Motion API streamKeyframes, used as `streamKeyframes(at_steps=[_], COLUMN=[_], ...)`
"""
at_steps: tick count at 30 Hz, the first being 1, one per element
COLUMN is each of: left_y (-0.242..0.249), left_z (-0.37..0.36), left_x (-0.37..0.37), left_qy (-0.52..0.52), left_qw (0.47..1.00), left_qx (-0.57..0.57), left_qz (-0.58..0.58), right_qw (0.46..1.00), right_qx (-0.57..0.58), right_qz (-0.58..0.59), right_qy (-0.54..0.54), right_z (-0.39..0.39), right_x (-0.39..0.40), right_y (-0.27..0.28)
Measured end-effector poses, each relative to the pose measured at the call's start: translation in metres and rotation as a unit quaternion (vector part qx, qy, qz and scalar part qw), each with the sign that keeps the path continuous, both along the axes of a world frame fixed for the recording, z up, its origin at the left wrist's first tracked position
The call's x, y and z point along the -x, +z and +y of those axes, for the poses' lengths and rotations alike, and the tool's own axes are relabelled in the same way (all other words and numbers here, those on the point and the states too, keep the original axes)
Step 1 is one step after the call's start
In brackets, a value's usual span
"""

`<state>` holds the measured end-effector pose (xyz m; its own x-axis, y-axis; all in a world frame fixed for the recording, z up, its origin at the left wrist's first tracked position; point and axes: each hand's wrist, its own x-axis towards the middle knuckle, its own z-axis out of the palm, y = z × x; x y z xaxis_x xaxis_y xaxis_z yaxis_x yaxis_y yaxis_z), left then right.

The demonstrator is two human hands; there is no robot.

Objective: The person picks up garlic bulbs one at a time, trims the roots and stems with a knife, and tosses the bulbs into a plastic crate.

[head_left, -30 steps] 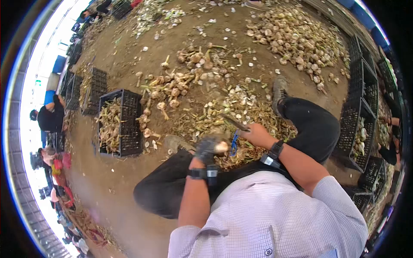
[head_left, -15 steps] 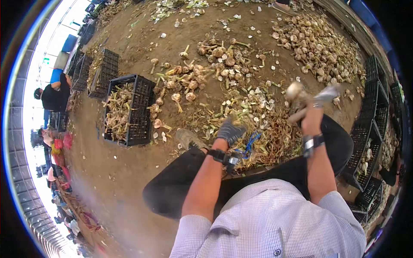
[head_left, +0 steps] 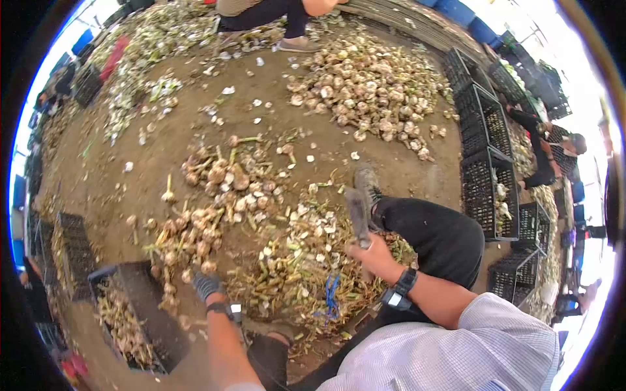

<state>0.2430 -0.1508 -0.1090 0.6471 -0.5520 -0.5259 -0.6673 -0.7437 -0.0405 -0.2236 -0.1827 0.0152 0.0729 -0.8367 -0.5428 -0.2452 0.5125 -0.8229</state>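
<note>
My left hand (head_left: 207,285), in a grey glove, reaches down at the near edge of a loose heap of garlic (head_left: 199,231) with stalks. Its fingers look stretched out beside a garlic bulb (head_left: 208,267); I see nothing held in them. My right hand (head_left: 379,259) is closed round the handle of a knife (head_left: 357,214) with a broad, dull grey blade, pointing up and away from me. The knife is over cut stalks and peelings (head_left: 287,274) between my legs. A blue tangle of cord (head_left: 332,294) lies on these scraps.
On the left stands a black crate (head_left: 160,313) holding garlic. A large garlic pile (head_left: 378,91) lies ahead, with a crouching person's shoe (head_left: 298,45) beside it. Black crates (head_left: 486,124) line the right side, and another person (head_left: 554,150) sits beyond them.
The view has turned to the right. My left hand has moved out to the garlic heap. My right hand has come back from the right, where a blurred garlic bulb was near it.
</note>
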Motion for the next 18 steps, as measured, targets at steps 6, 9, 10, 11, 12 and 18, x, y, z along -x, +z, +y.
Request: streamKeyframes(at_steps=[6, 9, 10, 11, 12, 18], left_y=[-0.024, -0.114, -0.136, -0.115, -0.092, -0.007], left_z=[-0.014, 0.011, 0.023, 0.022, 0.021, 0.025], left_x=[-0.002, -0.034, -0.037, -0.017, 0.000, 0.103], left_qy=[0.042, -0.061, -0.112, -0.164, -0.217, 0.045], left_qw=[0.997, 0.997, 0.992, 0.986, 0.976, 0.899], left_qx=[0.064, 0.040, 0.036, 0.006, -0.023, 0.100], left_qz=[0.020, -0.034, -0.049, -0.034, -0.022, 0.424], right_qw=[0.989, 0.989, 0.990, 0.989, 0.988, 0.971], right_qx=[-0.043, -0.017, -0.048, -0.039, -0.027, 0.023], right_qz=[0.089, 0.078, 0.069, 0.068, 0.065, 0.072], right_qy=[0.107, 0.121, 0.116, 0.127, 0.138, 0.227], right_z=[-0.001, 0.008, 0.011, 0.012, 0.013, 0.029], right_x=[-0.021, -0.018, -0.018, -0.018, -0.019, -0.026], right_y=[0.015, -0.008, -0.016, -0.018, -0.018, 0.003])
